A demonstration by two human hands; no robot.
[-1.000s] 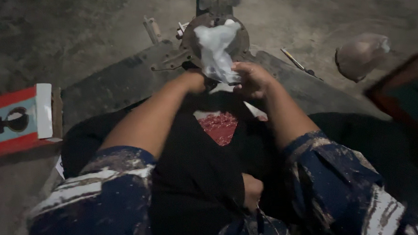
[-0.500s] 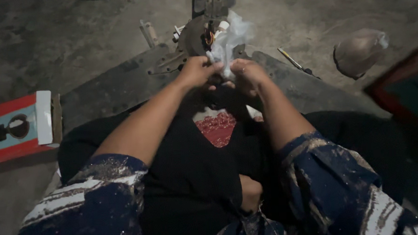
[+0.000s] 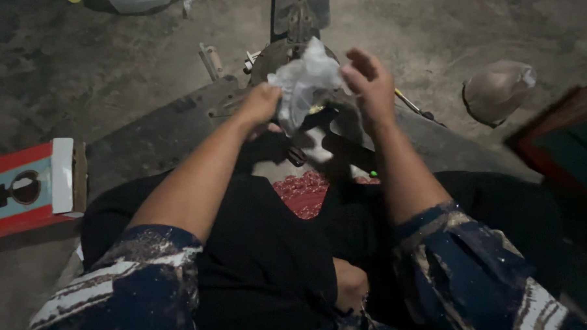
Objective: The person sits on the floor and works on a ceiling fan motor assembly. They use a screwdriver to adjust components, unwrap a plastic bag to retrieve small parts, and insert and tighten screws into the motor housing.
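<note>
Both hands have lifted a little: left hand (image 3: pixel 260 105) clutches the crumpled white plastic bag (image 3: pixel 305 81) over the round metal part (image 3: pixel 273 55); right hand (image 3: pixel 369 83) pinches its edge, fingers partly open.

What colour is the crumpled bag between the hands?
The crumpled bag looks whitish and translucent, seen in the head view.

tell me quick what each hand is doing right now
Left hand: closed on the crumpled white plastic bag.
Right hand: fingers loosely curled at the bag's right side; whether it grips cannot be told.
</note>
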